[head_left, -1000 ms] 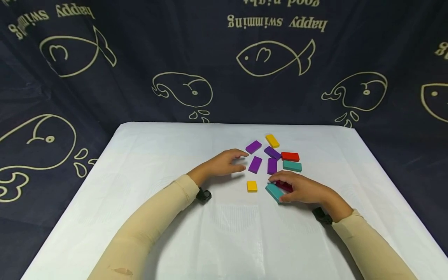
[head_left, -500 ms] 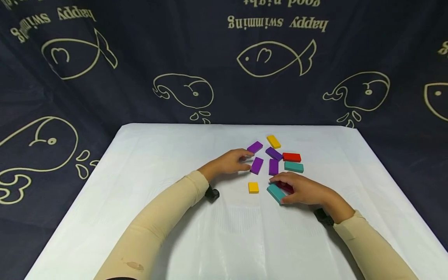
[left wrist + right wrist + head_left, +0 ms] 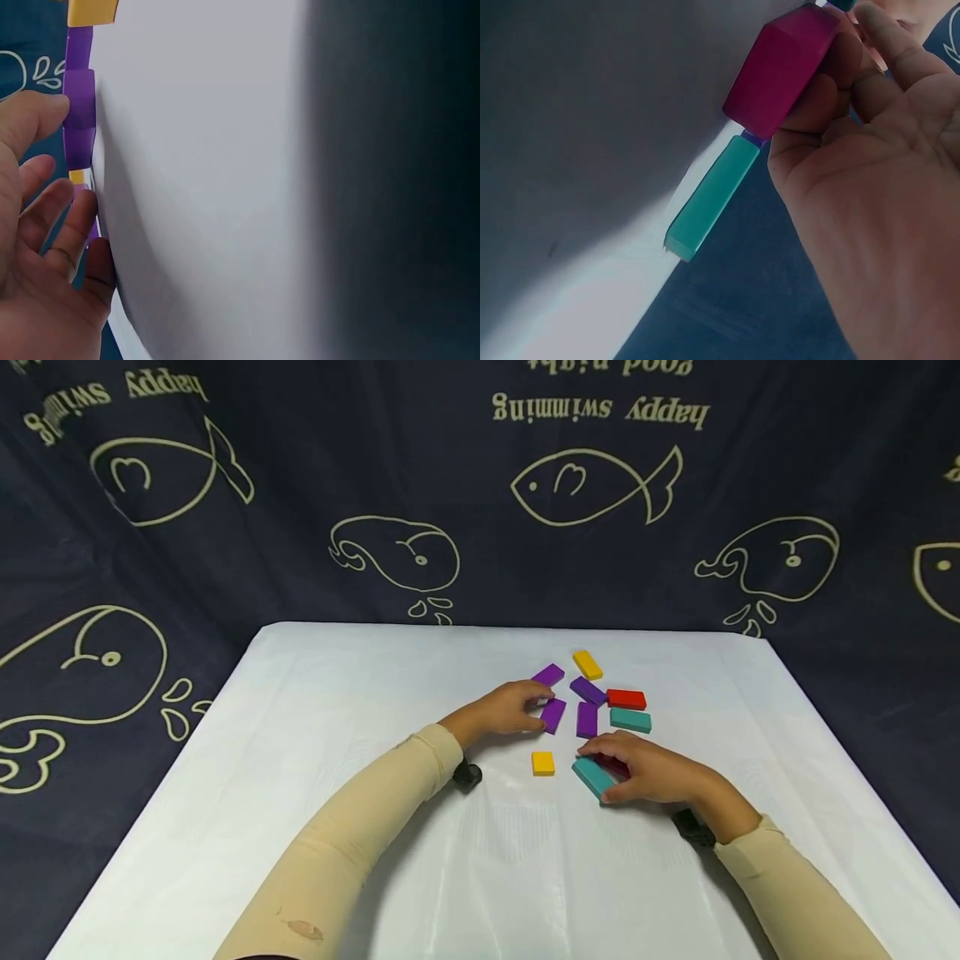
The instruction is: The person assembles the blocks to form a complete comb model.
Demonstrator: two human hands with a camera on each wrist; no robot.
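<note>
Left hand (image 3: 504,710) lay on table (image 3: 337,710), fingers loosely curled, tips touching purple block (image 3: 552,715); no firm grip visible. Second purple block (image 3: 548,674) sat just beyond fingers.

Right hand (image 3: 647,770) curled over magenta block (image 3: 780,67), fingers wrapped on it per right wrist view. Teal block (image 3: 592,777) lay flat just left of that hand, touching thumb side.

Small yellow block (image 3: 543,763) sat between both hands, apart from each. Red block (image 3: 626,699) lay farther back on right.
</note>
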